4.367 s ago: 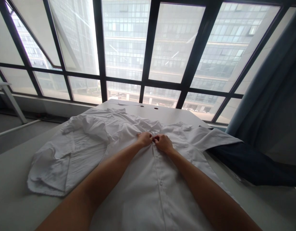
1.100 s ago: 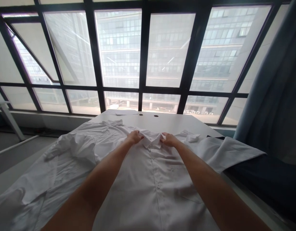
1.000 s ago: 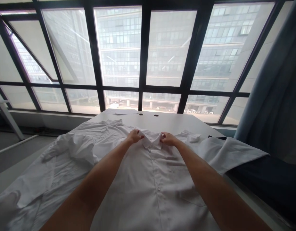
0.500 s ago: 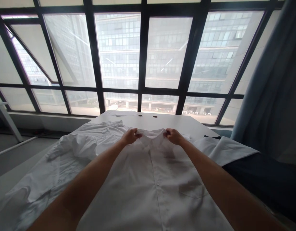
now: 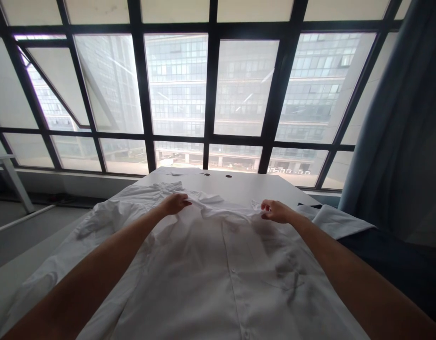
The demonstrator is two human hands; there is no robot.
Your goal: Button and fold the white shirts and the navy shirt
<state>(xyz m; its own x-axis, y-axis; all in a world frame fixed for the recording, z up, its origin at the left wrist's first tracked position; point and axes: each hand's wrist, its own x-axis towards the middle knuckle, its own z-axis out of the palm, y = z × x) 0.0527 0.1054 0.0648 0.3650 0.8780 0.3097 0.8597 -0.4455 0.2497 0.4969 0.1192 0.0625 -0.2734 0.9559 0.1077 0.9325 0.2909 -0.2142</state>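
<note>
A white button-front shirt (image 5: 204,264) lies spread out in front of me, its collar end at the far side and its buttons running down the middle. My left hand (image 5: 175,203) is closed on the fabric at the far left shoulder. At the far right shoulder, my right hand (image 5: 277,211) has curled fingers, with the fingertips pinching the cloth. Shadows darken the right half of the shirt around the chest pocket. The collar is folded low between both hands and only partly shows.
Beneath the shirt is a white table (image 5: 253,185) with two dark round holes near its far edge. Another crumpled white garment (image 5: 112,212) lies at the left. To the right, a folded white cloth (image 5: 341,222) rests on dark fabric (image 5: 391,259). A blue-grey curtain (image 5: 384,118) hangs beside the windows.
Both hands have moved apart from the collar points out to the shoulders. The collar has dropped and flattened, and the shirt's upper part is spread wider.
</note>
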